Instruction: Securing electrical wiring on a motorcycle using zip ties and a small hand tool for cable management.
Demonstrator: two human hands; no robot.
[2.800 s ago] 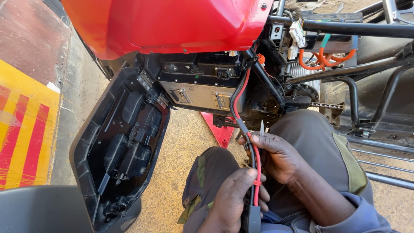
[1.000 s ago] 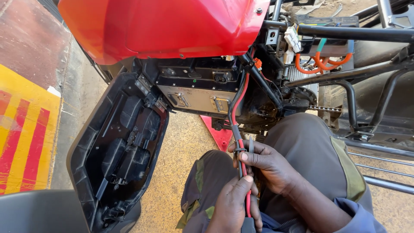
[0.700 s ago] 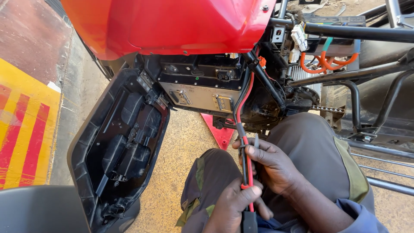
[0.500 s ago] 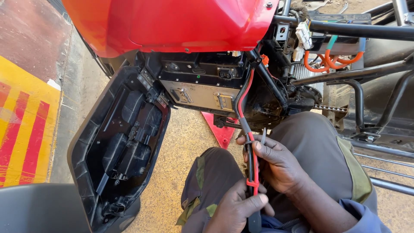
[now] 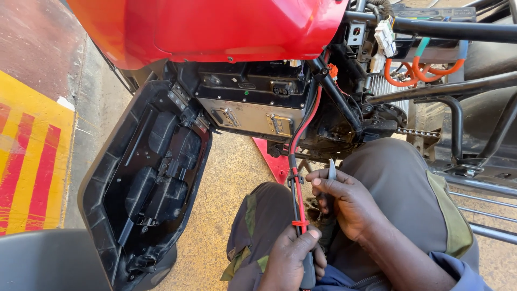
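Note:
My left hand (image 5: pixel 291 260) grips a bundle of one red and one black cable (image 5: pixel 295 186) low down, just under a red cable tie (image 5: pixel 300 222). The bundle runs up from my lap into the open side of a red vehicle (image 5: pixel 215 27), past a grey battery box (image 5: pixel 253 116). My right hand (image 5: pixel 347 203) is right beside the bundle. It holds a small dark-handled tool (image 5: pixel 329 173) whose grey metal tip points up, close to the cables. Both hands rest over my knees in grey-green trousers.
A black side cover (image 5: pixel 145 183) hangs open at the left. Black frame tubes (image 5: pixel 431 29), orange hoses (image 5: pixel 425 67) and a drive chain (image 5: pixel 423 132) crowd the right. A red stand foot (image 5: pixel 276 161) lies on the concrete floor. Yellow and red floor stripes (image 5: pixel 27 161) are at far left.
My right hand has drawn slightly off the cable bundle and now holds the tool tip upright beside it. My left hand has stayed low on the bundle.

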